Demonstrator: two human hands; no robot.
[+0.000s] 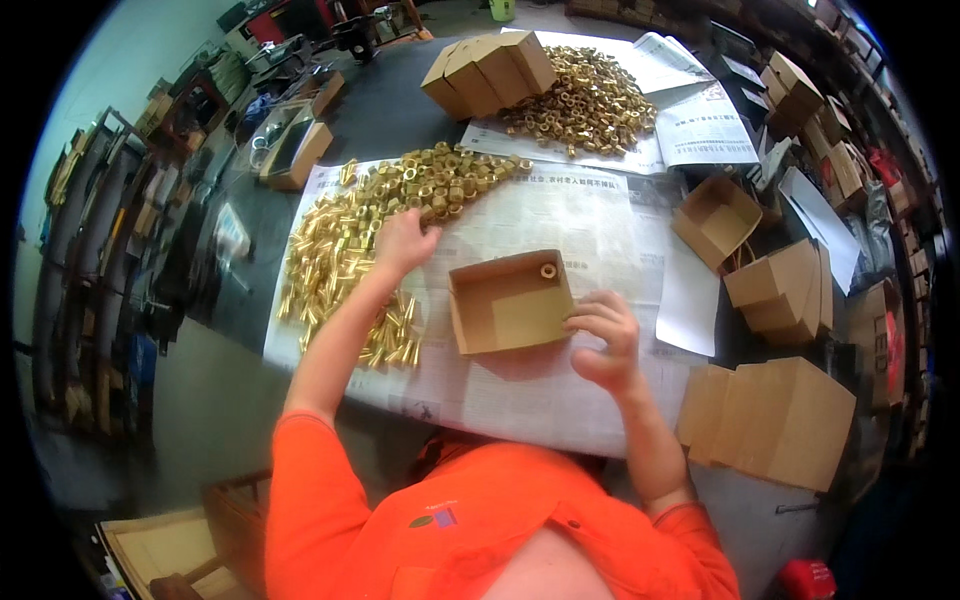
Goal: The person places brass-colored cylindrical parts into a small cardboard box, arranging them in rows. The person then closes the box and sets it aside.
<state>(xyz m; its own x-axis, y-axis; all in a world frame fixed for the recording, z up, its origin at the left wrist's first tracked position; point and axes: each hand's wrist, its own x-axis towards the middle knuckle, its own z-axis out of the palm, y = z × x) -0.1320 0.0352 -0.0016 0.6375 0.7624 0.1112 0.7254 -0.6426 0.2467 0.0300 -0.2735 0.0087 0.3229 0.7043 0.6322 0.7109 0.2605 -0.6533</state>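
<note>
My left hand (404, 243) reaches to the near edge of a heap of brass nuts (455, 180), its fingers curled down among them. What the fingertips hold is hidden. Below and left of that heap lie many slim brass, pin-like parts (335, 250). In front of me sits an open cardboard box (512, 345), with one brass nut (548, 270) in its far right corner. Beside the box's right wall is my right hand (607, 338), fingers bent toward the rim and thumb apart; it seems to touch the edge.
Newspaper sheets (600, 215) cover the dark table. Farther back, cardboard boxes (490, 72) stand by a second pile of brass nuts (585, 100). At right are an open box (716, 222), more cardboard boxes (780, 295) and flattened cardboard (775, 420). Shelves (100, 290) line the left.
</note>
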